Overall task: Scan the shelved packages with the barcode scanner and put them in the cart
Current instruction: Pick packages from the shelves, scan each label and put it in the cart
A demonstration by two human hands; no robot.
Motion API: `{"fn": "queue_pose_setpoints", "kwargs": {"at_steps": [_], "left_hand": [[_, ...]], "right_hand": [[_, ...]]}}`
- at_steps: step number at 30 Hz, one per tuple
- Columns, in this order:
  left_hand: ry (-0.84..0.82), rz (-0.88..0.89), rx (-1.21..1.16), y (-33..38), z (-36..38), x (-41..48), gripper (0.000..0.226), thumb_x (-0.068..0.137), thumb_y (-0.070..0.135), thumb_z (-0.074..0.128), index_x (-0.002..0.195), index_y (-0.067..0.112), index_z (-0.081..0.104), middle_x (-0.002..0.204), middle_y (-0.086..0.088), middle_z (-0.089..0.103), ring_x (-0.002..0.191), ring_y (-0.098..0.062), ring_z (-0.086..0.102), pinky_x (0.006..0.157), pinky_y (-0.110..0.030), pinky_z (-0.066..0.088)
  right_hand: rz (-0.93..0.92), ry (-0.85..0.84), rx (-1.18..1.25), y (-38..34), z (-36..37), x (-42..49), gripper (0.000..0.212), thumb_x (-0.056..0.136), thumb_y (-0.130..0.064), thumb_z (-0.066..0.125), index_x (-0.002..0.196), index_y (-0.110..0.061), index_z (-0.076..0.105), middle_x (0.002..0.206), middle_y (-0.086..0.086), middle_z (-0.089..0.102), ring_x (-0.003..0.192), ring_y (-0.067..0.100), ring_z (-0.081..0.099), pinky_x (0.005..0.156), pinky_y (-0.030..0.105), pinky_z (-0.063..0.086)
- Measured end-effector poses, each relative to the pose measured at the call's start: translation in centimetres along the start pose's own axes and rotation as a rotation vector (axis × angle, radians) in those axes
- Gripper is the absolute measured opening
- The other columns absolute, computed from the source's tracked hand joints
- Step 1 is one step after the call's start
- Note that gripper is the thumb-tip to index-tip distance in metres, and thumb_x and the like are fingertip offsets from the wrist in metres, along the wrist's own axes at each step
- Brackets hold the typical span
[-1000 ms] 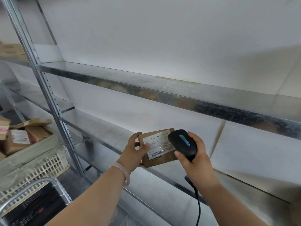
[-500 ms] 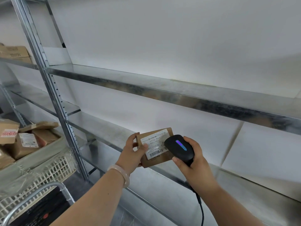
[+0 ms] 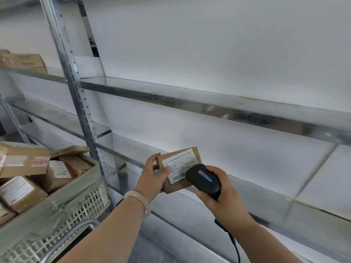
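The package (image 3: pixel 176 158), in the left hand (image 3: pixel 152 177), is before the shelf (image 3: pixel 131 154); the scanner (image 3: pixel 204 180), in the right hand (image 3: pixel 224 198), overlaps its right side. The cart (image 3: pixel 85 204) stands far left.

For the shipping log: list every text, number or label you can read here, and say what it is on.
No text reads clearly enough to quote.
Package in the left hand, white label: barcode and print, too blurred.
Cart boxes, white labels and red-and-white tape: too blurred.
Shelf box, dark print: too small.
Barcode scanner: no text visible.
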State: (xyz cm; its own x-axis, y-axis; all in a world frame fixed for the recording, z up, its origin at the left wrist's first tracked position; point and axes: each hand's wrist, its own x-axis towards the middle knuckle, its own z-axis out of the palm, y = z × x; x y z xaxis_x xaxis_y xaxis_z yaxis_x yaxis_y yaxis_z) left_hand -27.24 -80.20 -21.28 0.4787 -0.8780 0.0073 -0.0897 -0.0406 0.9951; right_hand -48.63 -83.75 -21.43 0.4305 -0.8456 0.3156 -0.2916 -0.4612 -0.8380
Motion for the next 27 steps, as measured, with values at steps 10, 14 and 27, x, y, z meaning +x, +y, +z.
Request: {"fn": "queue_pose_setpoints", "kwargs": {"at_steps": [10, 14, 27], "left_hand": [[0.190, -0.060, -0.010, -1.9, -10.5, 1.7, 0.051, 0.095, 0.026, 0.064, 0.136, 0.040, 0.038, 0.128, 0.004, 0.054, 0.107, -0.021, 0.062, 0.080, -0.041, 0.061], [0.277, -0.068, -0.035, -2.8, -13.3, 2.2, 0.047, 0.093, 0.026, 0.066, 0.129, 0.043, 0.041, 0.125, 0.003, 0.061, 0.109, -0.023, 0.064, 0.087, -0.048, 0.059], [0.485, -0.098, -0.112, -3.3, -19.9, 3.0, 0.047, 0.093, 0.025, 0.066, 0.130, 0.043, 0.042, 0.124, 0.005, 0.060, 0.108, -0.022, 0.065, 0.086, -0.048, 0.059]], "right_hand": [[-0.053, -0.133, 0.004, -4.3, 8.7, 1.7, 0.059, 0.081, -0.022, 0.077, 0.118, -0.051, 0.041, 0.106, -0.040, 0.054, 0.099, -0.006, 0.058, 0.076, 0.006, 0.046], [-0.072, -0.194, 0.020, -5.3, 11.3, 3.1, 0.059, 0.080, -0.023, 0.078, 0.120, -0.049, 0.043, 0.102, -0.034, 0.060, 0.097, -0.005, 0.059, 0.075, 0.007, 0.046], [-0.227, -0.403, 0.043, -5.7, 17.8, 9.0, 0.062, 0.080, -0.034, 0.077, 0.112, -0.065, 0.033, 0.108, -0.033, 0.055, 0.097, -0.005, 0.061, 0.080, 0.019, 0.055]]}}
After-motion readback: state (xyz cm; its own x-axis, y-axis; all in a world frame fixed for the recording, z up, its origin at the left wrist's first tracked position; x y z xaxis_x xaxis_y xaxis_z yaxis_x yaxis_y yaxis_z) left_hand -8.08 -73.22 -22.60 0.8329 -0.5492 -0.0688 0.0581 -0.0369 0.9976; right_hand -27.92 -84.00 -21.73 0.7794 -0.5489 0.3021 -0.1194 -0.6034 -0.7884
